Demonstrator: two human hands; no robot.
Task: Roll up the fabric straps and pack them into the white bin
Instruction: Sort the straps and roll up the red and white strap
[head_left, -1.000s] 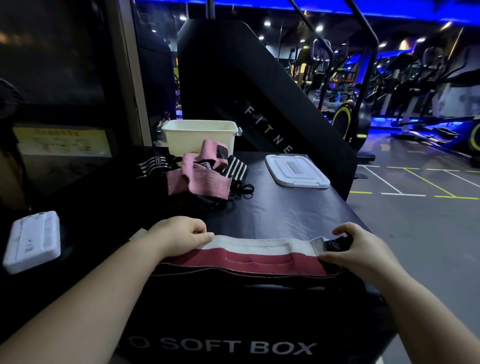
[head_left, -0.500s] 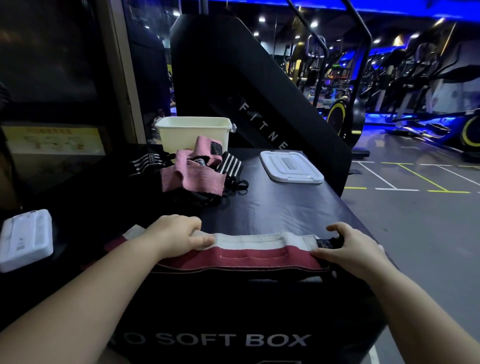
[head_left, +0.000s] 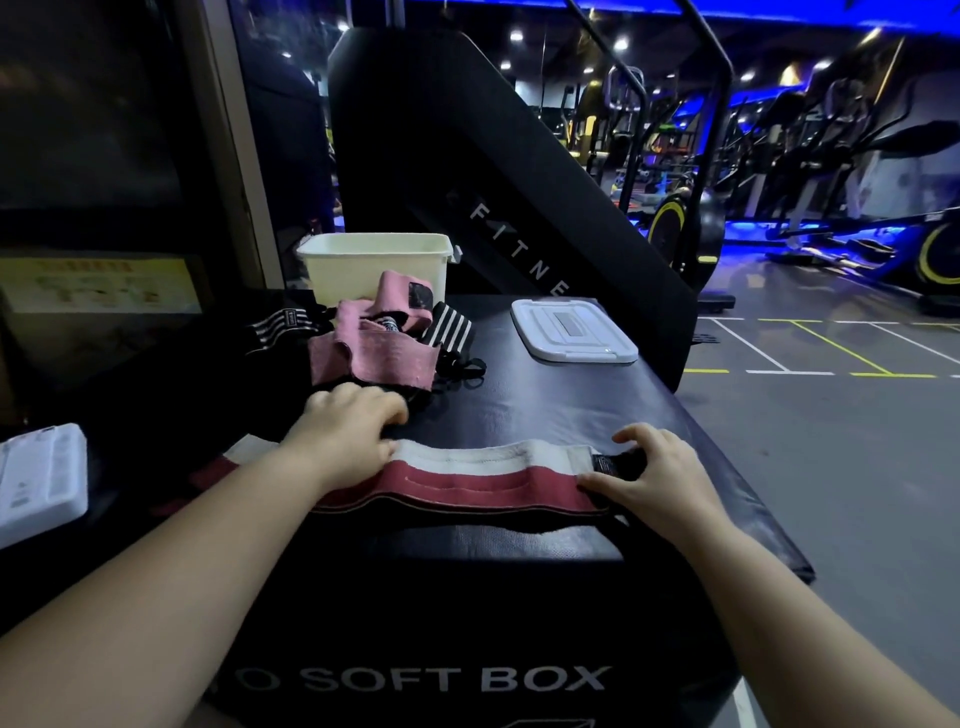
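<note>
One red-and-white strap (head_left: 467, 475) lies flat along the near edge of the tabletop (head_left: 545, 410), running from 9 to 3 o'clock, its left tail passing under the left forearm. The left hand (head_left: 345, 431) lies on it at about 9 o'clock, fingers stretched forward and fairly straight, pressing down rather than gripping. The right hand (head_left: 657, 478) is at 3 o'clock, fingers curled over the strap's black end tab and thumb on the red edge, holding that end.

The webbing looks soft, light and limp (it ripples slightly between the hands), so it should roll easily but spring loose if released. The stiffer black tab seems the sensible place to start the roll, with the other hand keeping the length taut.

The white bin (head_left: 374, 265) stands at the far edge at 11 o'clock, well apart from the strap. A pile of pink and striped straps (head_left: 374, 358) lies just in front of it, and a white lid (head_left: 571, 338) rests at 1 o'clock.

The tabletop is black padded vinyl, probably a little grippy. Around it is a dim, blue-lit gym with exercise machines (head_left: 675, 228) at 2 o'clock.
</note>
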